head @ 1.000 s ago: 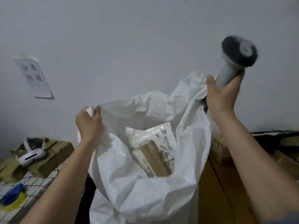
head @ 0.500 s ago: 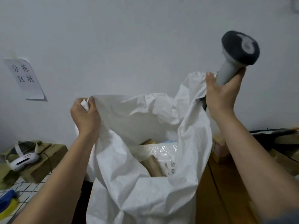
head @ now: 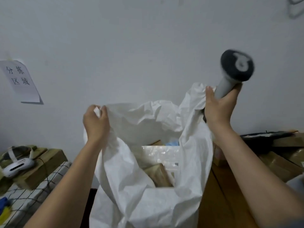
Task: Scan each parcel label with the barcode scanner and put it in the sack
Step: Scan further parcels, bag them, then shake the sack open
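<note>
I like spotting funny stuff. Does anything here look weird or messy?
A little. The right hand grips both the barcode scanner and the sack rim at once. The left hand holds the other side. Nothing looks spilled or broken.

one large white woven plastic sack (head: 148,208) at lower centre, one grey barcode scanner with a dark round head (head: 233,71) upper right, two bare hands, one handwritten white paper sign (head: 20,81) at left, one white headset (head: 18,165) lower left; parcels in the sack are too overlapped to count.
</note>
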{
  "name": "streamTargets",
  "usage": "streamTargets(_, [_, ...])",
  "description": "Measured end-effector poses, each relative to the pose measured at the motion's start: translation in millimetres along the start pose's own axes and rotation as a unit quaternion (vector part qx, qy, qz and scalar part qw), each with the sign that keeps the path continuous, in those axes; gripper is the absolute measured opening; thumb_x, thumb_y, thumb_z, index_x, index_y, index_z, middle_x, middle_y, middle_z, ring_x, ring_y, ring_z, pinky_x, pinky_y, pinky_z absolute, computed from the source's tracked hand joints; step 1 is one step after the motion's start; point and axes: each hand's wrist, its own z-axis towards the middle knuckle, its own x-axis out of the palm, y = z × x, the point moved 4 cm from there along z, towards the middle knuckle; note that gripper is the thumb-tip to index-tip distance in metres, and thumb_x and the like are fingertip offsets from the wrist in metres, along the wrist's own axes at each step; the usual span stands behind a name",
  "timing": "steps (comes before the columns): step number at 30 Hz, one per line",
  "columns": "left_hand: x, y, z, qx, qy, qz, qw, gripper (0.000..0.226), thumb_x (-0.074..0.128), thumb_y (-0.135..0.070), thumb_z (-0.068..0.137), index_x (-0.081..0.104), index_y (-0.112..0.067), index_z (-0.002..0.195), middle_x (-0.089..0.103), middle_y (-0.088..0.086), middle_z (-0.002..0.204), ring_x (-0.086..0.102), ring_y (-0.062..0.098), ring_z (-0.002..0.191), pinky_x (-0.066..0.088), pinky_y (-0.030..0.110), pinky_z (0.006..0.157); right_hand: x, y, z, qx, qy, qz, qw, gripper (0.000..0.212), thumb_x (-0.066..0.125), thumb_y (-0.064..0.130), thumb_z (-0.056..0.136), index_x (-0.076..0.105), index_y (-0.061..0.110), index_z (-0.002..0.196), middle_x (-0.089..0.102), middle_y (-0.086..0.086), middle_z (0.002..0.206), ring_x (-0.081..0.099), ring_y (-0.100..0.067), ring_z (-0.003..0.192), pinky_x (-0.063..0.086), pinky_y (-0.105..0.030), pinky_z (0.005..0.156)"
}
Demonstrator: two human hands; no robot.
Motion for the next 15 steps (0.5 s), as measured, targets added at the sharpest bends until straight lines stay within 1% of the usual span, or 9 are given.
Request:
streamTargets(1, [4,13,-8,-0.019,0.027,0.019,0.999,0.023,0.053,-0.016,0.098,0.055,-0.001,0.08,0.048,0.0,0.066,0.05,0.024,0.071,0.032,0.027,0.064,1,-6,-7,0.019,0.026,-0.004,0.999,0.066,0.065,0.012,0.09,0.029,0.009,0.144,0.047,0.005,0.127,0.052,0.0,0.104,0.04,-0.001,0.085])
streamTargets(2, [3,21,-12,-0.033,0.034,0.022,0.999,0.023,0.052,-0.017,0.098,0.056,-0.001,0.081,0.048,0.001,0.067,0.051,0.025,0.074,0.033,0.028,0.065,-1,-7,-10,0.026,0.037,-0.004,0.999,0.065,0.065,0.012,0.09,0.03,0.01,0.144,0.047,0.005,0.126,0.052,0.0,0.103,0.039,0.002,0.082])
streamTargets(3, [0,20,-12,-0.037,0.02,0.008,0.999,0.022,0.051,-0.017,0.099,0.055,-0.003,0.083,0.048,-0.001,0.067,0.051,0.024,0.075,0.033,0.028,0.065,-3,-4,-8,0.023,0.032,-0.002,0.999,0.065,0.065,0.012,0.09,0.03,0.011,0.144,0.046,0.006,0.126,0.052,0.004,0.101,0.038,0.003,0.082])
streamTargets(6, [-15,-7,2,0.005,-0.065,-0.026,0.998,0.017,0.05,-0.017,0.098,0.053,-0.008,0.085,0.045,-0.008,0.068,0.048,0.014,0.075,0.032,0.024,0.064,-11,16,4,-0.01,-0.035,0.016,0.999,0.069,0.066,0.012,0.089,0.025,0.009,0.145,0.041,0.015,0.125,0.047,0.022,0.104,0.035,0.0,0.091])
streamTargets(8, [-21,-22,10,0.039,-0.087,-0.04,0.995,0.017,0.049,-0.018,0.098,0.051,-0.008,0.084,0.045,-0.006,0.069,0.044,0.009,0.071,0.031,0.022,0.061,-16,20,6,-0.027,-0.078,0.022,0.996,0.073,0.065,0.013,0.089,0.021,0.006,0.146,0.037,0.015,0.129,0.044,0.022,0.111,0.032,-0.002,0.096])
streamTargets(10, [-15,-12,5,0.042,-0.054,0.005,0.998,0.02,0.05,-0.017,0.098,0.05,-0.006,0.081,0.047,0.004,0.071,0.045,0.016,0.071,0.028,0.024,0.063,-16,11,-1,0.001,-0.059,0.007,0.998,0.073,0.065,0.014,0.09,0.021,0.007,0.148,0.038,0.011,0.132,0.046,0.011,0.114,0.032,0.0,0.095])
streamTargets(12, [-6,17,-11,-0.001,0.022,0.072,0.997,0.025,0.05,-0.016,0.098,0.054,0.0,0.08,0.052,0.012,0.074,0.05,0.027,0.074,0.028,0.027,0.066,-18,-5,-16,0.051,-0.001,-0.02,0.998,0.07,0.065,0.016,0.091,0.024,0.013,0.148,0.042,0.009,0.132,0.045,0.0,0.115,0.034,0.002,0.087])
streamTargets(13, [-5,30,-19,-0.023,0.048,0.089,0.995,0.026,0.05,-0.017,0.099,0.057,0.002,0.082,0.055,0.014,0.076,0.054,0.031,0.076,0.031,0.029,0.067,-21,-13,-23,0.073,0.019,-0.034,0.997,0.068,0.064,0.018,0.092,0.025,0.016,0.148,0.044,0.008,0.133,0.045,-0.001,0.114,0.035,0.0,0.086])
streamTargets(15, [-8,44,-26,-0.058,0.057,0.091,0.993,0.024,0.052,-0.019,0.098,0.061,0.002,0.089,0.059,0.015,0.083,0.059,0.036,0.085,0.038,0.032,0.071,-29,-23,-31,0.101,0.024,-0.064,0.993,0.066,0.064,0.019,0.092,0.026,0.017,0.147,0.046,0.003,0.137,0.045,-0.004,0.114,0.037,-0.01,0.091])
